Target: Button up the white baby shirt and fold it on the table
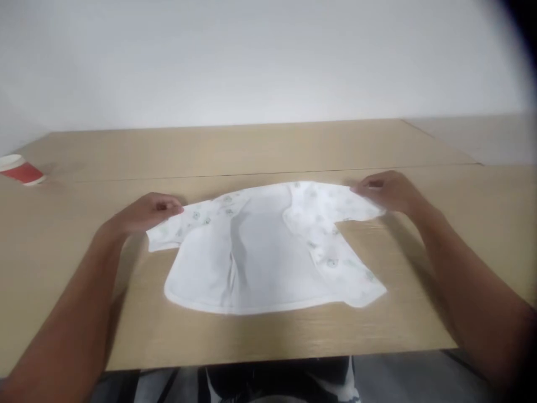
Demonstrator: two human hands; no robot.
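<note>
White infant wrap top (pixel 260 246) lies spread flat mid-table on wood-look tabletop (pixel 268 336). Front panels overlap, 2 sleeves (pixel 356 207) stretch sideways, no folds laid in. Fabric thin, soft, small green print, light creases. Left hand (pixel 151 212): fingers narrow at sleeve's upper edge, grip unclear. Right hand (pixel 388 191): fingers narrow, pinching other sleeve's edge. Red-and-white paper cup (pixel 20 169) on side, far left, well apart.

left hand (pixel 147 214), right hand (pixel 390 191) — bare | lap clothing (pixel 277 380) — black, white-striped
</note>
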